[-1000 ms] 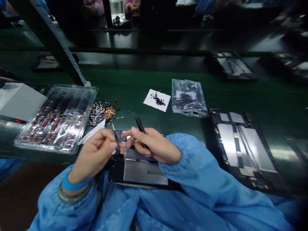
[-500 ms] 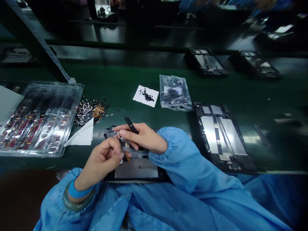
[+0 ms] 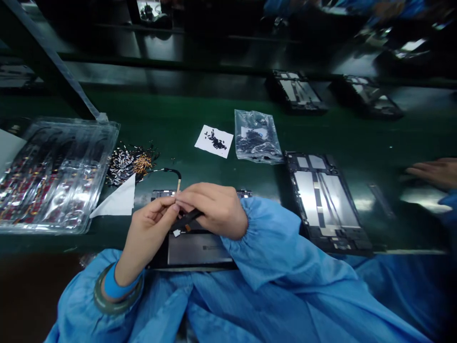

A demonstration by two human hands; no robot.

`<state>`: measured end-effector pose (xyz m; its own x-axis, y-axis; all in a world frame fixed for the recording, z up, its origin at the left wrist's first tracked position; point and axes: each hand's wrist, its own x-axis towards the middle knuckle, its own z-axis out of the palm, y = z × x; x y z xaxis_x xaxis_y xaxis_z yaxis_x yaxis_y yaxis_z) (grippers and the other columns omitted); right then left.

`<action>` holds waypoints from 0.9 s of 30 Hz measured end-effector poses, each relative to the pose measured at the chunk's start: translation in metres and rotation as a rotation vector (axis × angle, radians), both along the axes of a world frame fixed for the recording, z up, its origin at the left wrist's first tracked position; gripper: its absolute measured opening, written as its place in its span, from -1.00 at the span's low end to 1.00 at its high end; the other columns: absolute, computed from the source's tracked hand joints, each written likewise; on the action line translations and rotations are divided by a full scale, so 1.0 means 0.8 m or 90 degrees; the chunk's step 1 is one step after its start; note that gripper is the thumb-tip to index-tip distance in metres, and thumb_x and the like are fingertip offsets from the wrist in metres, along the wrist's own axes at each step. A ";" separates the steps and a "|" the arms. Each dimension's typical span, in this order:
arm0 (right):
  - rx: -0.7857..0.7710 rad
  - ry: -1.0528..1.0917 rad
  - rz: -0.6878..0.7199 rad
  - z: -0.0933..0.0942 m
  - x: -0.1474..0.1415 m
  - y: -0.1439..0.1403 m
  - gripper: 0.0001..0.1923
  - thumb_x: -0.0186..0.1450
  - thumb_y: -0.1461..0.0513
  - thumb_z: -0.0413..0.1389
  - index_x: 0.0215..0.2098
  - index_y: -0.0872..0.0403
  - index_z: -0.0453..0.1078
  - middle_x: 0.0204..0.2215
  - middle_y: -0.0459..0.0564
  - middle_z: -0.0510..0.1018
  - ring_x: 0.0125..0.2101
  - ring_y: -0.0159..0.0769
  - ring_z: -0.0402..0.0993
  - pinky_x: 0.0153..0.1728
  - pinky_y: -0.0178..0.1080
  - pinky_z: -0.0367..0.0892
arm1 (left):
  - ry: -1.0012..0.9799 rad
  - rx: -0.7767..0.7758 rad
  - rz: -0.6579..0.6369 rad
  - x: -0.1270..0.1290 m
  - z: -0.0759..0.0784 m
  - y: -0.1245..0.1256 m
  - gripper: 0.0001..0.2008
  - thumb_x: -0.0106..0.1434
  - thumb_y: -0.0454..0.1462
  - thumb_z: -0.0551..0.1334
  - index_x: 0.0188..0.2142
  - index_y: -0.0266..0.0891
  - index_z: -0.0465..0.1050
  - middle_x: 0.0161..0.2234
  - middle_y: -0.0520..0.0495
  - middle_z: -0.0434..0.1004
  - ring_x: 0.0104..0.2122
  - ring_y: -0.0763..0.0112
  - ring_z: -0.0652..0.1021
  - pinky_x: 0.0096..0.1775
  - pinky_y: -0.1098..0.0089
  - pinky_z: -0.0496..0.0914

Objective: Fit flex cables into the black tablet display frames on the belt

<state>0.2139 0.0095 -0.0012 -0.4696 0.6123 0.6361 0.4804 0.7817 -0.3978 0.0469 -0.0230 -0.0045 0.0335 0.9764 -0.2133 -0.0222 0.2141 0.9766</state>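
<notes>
Far left, a clear tray (image 3: 110, 143) was parked on the green tabletop (image 3: 160, 124), with a messy pile of small parts (image 3: 123, 164) just beside it and a white sheet (image 3: 119, 200) in front. Next along, the left hand (image 3: 152, 228) was pinched on a thin cable (image 3: 179, 183) held up over an open device (image 3: 200, 252). Here's what got changed: half a second ago the black tool was poked up above the right hand (image 3: 217, 209); now nothing was seen up there, and the cable's dark end was left sticking up past the fingertips instead. So the cable was probably being worked by both hands, not yet laid down. Looks-wise, it was bent over at the top, black there, tan lower down, then hidden by fingers. A white connector (image 3: 176, 233) was spotted below, though whether it was joined on couldn't be told. By the right hand the cable was pinched too, right up against the left. Further right, a plastic bag (image 3: 259, 143) and a second device (image 3: 323, 200) were left lying, and a co-worker's hand (image 3: 437, 171) had been brought in.
</notes>
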 end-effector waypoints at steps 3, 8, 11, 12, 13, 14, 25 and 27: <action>0.154 -0.143 -0.052 0.000 -0.003 -0.007 -0.76 0.40 0.31 0.01 -0.19 0.19 0.53 -0.30 0.00 0.66 -0.46 -0.39 0.51 -0.49 -0.31 0.35 | 0.065 0.035 -0.015 0.000 0.003 -0.003 -0.75 0.16 -0.14 0.33 -0.25 -0.27 0.58 -0.41 -0.04 0.61 -0.43 0.41 0.58 -0.34 0.47 0.49; 0.242 -0.150 -0.098 -0.006 -0.008 -0.007 -0.71 0.41 0.34 -0.07 -0.27 0.22 0.50 -0.38 0.05 0.65 -0.47 -0.39 0.52 -0.52 -0.31 0.34 | 0.140 0.080 -0.010 0.000 0.010 -0.003 -0.78 0.13 -0.17 0.34 -0.27 -0.24 0.60 -0.35 -0.05 0.64 -0.38 0.40 0.60 -0.29 0.48 0.49; 0.125 -0.015 -0.151 -0.001 0.001 -0.003 -0.75 0.42 0.30 -0.03 -0.28 0.13 0.48 -0.40 -0.01 0.63 -0.40 -0.42 0.55 -0.39 -0.37 0.41 | 0.057 -0.016 0.007 -0.004 0.016 0.003 -0.72 0.04 -0.12 0.42 -0.31 -0.24 0.61 -0.40 -0.07 0.64 -0.44 0.40 0.59 -0.34 0.45 0.52; 0.080 0.043 -0.180 0.001 0.004 -0.003 -0.79 0.40 0.30 -0.01 -0.27 0.11 0.47 -0.39 -0.03 0.63 -0.38 -0.42 0.56 -0.36 -0.38 0.42 | 0.007 -0.059 0.017 -0.005 0.019 0.006 -0.69 0.01 -0.10 0.44 -0.31 -0.25 0.62 -0.41 -0.08 0.63 -0.48 0.41 0.58 -0.38 0.45 0.52; 0.044 0.091 -0.203 0.003 0.006 -0.004 -0.82 0.39 0.31 0.02 -0.26 0.10 0.47 -0.39 -0.04 0.64 -0.37 -0.43 0.56 -0.33 -0.39 0.43 | -0.042 -0.102 0.027 -0.006 0.022 0.008 -0.66 -0.02 -0.09 0.46 -0.30 -0.26 0.62 -0.43 -0.09 0.63 -0.52 0.43 0.56 -0.41 0.45 0.52; 0.018 0.120 -0.211 0.005 0.008 -0.006 -0.84 0.37 0.32 0.04 -0.25 0.09 0.47 -0.38 -0.05 0.64 -0.37 -0.43 0.56 -0.33 -0.39 0.43 | -0.087 -0.140 0.036 -0.006 0.025 0.011 -0.63 -0.06 -0.09 0.49 -0.30 -0.27 0.62 -0.46 -0.08 0.61 -0.56 0.45 0.55 -0.44 0.46 0.52; -0.326 0.258 -0.084 0.018 -0.006 -0.002 -0.79 0.28 0.15 0.18 -0.24 0.14 0.52 -0.36 -0.02 0.64 -0.38 -0.40 0.56 -0.36 -0.38 0.44 | -0.175 -0.189 0.004 0.006 0.020 0.008 -0.64 -0.10 -0.10 0.52 -0.37 -0.29 0.63 -0.45 -0.10 0.63 -0.49 0.51 0.58 -0.36 0.60 0.49; -0.491 0.308 -0.084 0.024 -0.011 0.004 -0.72 0.29 0.07 0.15 -0.24 0.12 0.53 -0.42 -0.07 0.62 -0.46 -0.40 0.53 -0.45 -0.37 0.42 | -0.097 -0.138 -0.029 0.008 0.018 0.004 -0.65 -0.04 -0.07 0.48 -0.34 -0.28 0.62 -0.46 -0.10 0.62 -0.47 0.44 0.60 -0.35 0.52 0.52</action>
<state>0.2047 0.0130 0.0181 -0.1553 0.9782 0.1379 0.1925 0.1669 -0.9670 0.0530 -0.0199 0.0095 0.1241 0.9055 -0.4057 -0.1517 0.4214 0.8941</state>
